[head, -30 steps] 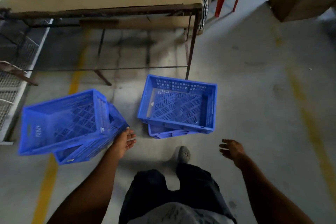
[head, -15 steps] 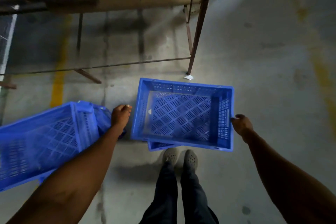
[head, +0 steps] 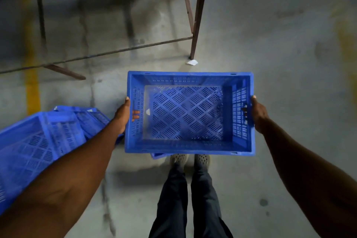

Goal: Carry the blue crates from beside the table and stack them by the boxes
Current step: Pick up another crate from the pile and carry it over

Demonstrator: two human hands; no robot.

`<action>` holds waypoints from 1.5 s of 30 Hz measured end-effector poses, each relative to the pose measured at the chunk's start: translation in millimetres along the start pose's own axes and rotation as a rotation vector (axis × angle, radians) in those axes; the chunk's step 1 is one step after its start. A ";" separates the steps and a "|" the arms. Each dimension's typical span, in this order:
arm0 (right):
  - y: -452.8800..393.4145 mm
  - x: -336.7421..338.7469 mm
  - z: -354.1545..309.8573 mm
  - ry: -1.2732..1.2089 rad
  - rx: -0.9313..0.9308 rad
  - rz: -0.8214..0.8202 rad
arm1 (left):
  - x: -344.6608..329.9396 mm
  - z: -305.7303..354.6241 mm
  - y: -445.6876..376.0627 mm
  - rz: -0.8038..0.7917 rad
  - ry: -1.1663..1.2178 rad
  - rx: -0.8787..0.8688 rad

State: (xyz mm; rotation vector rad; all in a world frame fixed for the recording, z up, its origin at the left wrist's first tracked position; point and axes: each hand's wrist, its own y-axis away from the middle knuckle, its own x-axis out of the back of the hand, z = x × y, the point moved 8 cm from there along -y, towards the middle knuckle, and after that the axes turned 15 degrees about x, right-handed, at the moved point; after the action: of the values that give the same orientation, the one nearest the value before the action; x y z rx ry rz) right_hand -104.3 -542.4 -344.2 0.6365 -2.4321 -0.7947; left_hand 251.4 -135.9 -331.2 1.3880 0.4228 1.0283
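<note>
The crate [head: 189,114] I held was bright blue, its base slotted in a diamond lattice. The tipped crates [head: 38,141] matched. The floor [head: 270,44] was grey concrete with a yellow stripe [head: 31,75]; my trousers [head: 190,199] were dark.

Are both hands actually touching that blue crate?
Touching. The head view shows the left hand pressed on one end of the crate and the right hand gripping the other, fingertips through the slots.

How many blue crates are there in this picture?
4, as far as shows: one crate gripped between both hands, another's corner peeking from beneath it, and two overlapping tilted crates at the left. More may be hidden.
</note>
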 end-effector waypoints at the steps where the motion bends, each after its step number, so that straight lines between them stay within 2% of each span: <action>1: 2.9 -2.3 -1.7 -0.019 -0.016 -0.005 | -0.1 -0.5 0.9 0.007 0.017 0.004; 5: 20.0 2.6 -6.4 -0.014 -0.042 -0.012 | 3.7 1.4 21.4 0.064 -0.025 -0.042; 8: 54.0 21.3 -12.9 -0.047 -0.047 0.016 | 17.1 -3.5 45.9 0.025 -0.027 -0.037; 13: 121.4 63.4 -39.8 -0.066 0.087 0.115 | 37.6 6.2 126.6 0.015 -0.066 -0.130; 17: 177.0 74.9 -53.1 -0.163 0.108 0.043 | 54.8 10.7 177.7 0.049 -0.021 -0.234; 19: 203.3 83.4 -55.0 -0.167 0.119 0.020 | 59.9 7.7 196.5 0.015 -0.006 -0.230; 27: 286.9 135.3 -57.8 -0.259 0.166 0.143 | 51.2 25.2 272.7 -0.087 -0.139 -0.349; 33: 346.7 187.1 -29.0 -0.490 0.136 0.234 | 3.2 51.8 321.9 -0.173 -0.264 -0.412; 36: 382.5 208.6 -5.8 -0.518 0.081 0.310 | -33.9 57.7 349.7 -0.222 -0.359 -0.454; 41: 451.9 245.3 52.7 -0.471 0.033 0.563 | -111.1 49.8 401.4 -0.304 -0.550 -0.533; 45: 530.3 261.8 101.8 -0.534 -0.026 0.731 | -170.9 14.7 449.3 -0.400 -0.700 -0.601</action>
State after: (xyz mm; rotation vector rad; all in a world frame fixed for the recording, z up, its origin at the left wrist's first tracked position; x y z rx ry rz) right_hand -508.2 -266.7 3.5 -0.5432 -2.7976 -0.7257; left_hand 18.8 -341.6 36.0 0.9703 -0.1304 0.2560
